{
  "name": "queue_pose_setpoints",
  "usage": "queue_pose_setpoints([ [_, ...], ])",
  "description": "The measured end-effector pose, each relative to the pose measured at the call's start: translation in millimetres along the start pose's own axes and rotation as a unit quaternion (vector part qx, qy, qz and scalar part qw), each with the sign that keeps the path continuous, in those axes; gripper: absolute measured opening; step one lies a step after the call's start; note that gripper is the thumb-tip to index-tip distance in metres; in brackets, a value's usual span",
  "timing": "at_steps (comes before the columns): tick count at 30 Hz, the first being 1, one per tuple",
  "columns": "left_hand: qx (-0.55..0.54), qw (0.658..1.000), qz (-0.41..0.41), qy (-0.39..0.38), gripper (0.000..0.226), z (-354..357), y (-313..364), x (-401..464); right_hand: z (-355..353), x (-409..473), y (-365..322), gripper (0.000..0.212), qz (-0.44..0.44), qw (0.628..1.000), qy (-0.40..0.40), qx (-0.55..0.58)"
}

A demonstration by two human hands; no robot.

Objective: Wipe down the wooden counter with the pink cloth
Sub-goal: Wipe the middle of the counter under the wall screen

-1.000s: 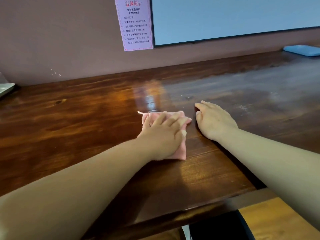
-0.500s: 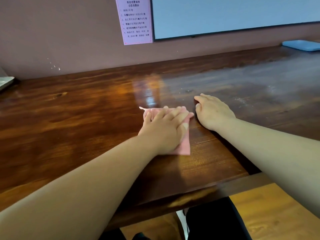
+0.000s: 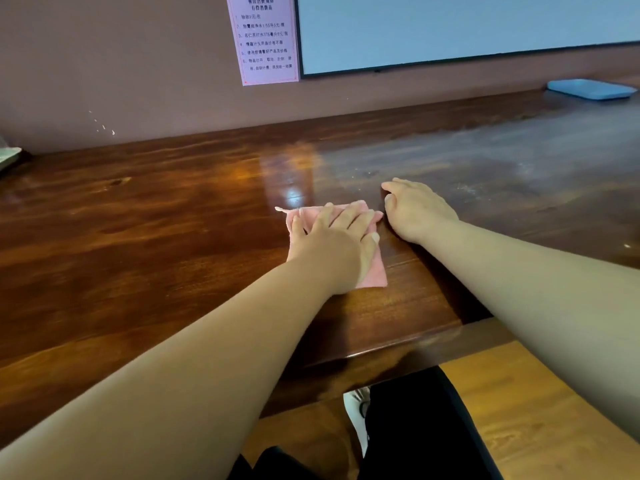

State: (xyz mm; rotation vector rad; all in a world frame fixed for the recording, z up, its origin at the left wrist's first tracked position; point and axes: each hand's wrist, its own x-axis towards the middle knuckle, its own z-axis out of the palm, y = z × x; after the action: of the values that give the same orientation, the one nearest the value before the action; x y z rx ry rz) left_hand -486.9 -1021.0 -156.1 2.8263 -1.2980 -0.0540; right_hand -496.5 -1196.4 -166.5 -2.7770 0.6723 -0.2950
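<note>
The pink cloth (image 3: 375,271) lies folded flat on the dark wooden counter (image 3: 156,237), near the middle. My left hand (image 3: 334,244) presses down on it with straight, spread fingers and covers most of it. Just right of the cloth, my right hand (image 3: 417,211) rests palm down on the bare wood, its fingers slightly bent, holding nothing. The counter looks glossy left of the cloth and dull with pale specks to the right.
A blue tray (image 3: 590,89) sits at the counter's far right by the wall. A pink notice (image 3: 265,38) and a white board (image 3: 450,29) hang on the wall. A pale object (image 3: 8,157) pokes in at the far left. The counter's front edge (image 3: 398,355) runs below my arms.
The view has tilted down a little. My left hand and the cloth have shifted slightly to the right, close to the right hand, which has stayed put.
</note>
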Motion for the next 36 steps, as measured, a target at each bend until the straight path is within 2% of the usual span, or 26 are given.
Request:
queue_pose_setpoints([
  [4,0.053,0.992,0.108,0.027,0.061,18.7,-5.7,-51.3,2.3,-0.7,2.2,0.048,-0.003,1.000,0.003,0.012],
  [5,0.055,0.992,0.107,0.030,0.062,19.6,-6.3,-52.9,2.2,-0.8,1.9,0.048,-0.001,1.000,0.004,0.013],
  [9,-0.027,1.000,-0.005,-0.006,0.052,1.3,5.8,-24.9,0.5,-3.0,-0.7,0.047,-0.003,1.000,0.007,0.016],
  [11,-0.010,1.000,0.004,-0.005,0.052,2.6,9.9,-28.2,-0.9,-4.9,-0.8,0.045,-0.002,1.000,0.018,0.024],
  [15,0.006,0.995,0.075,0.061,0.055,22.9,2.8,-64.4,-3.9,-8.0,-2.5,0.044,-0.023,0.998,0.037,0.039],
  [20,-0.021,1.000,-0.022,0.001,0.051,1.8,4.1,-36.2,-11.1,-6.5,-14.8,0.045,0.001,0.997,0.048,0.052],
  [23,-0.001,1.000,0.017,0.017,0.056,7.2,2.3,-58.2,-6.9,-10.9,-31.0,0.046,0.019,0.998,0.024,0.059],
  [26,0.018,0.996,0.056,0.064,0.064,22.7,-6.1,-87.6,4.7,-20.9,-37.4,0.046,0.008,0.999,-0.005,0.039],
  [31,-0.024,0.998,-0.059,0.019,0.052,3.6,-13.1,-58.1,9.4,-26.9,-36.6,0.048,0.001,1.000,-0.002,0.001],
  [33,-0.003,0.999,-0.043,0.025,0.053,3.3,-14.2,-67.8,8.5,-27.2,-37.0,0.048,-0.001,1.000,-0.007,0.000],
  [36,0.070,0.996,0.036,0.032,0.062,13.3,-20.6,-101.4,10.2,-29.4,-36.9,0.048,-0.005,1.000,0.000,-0.002],
])
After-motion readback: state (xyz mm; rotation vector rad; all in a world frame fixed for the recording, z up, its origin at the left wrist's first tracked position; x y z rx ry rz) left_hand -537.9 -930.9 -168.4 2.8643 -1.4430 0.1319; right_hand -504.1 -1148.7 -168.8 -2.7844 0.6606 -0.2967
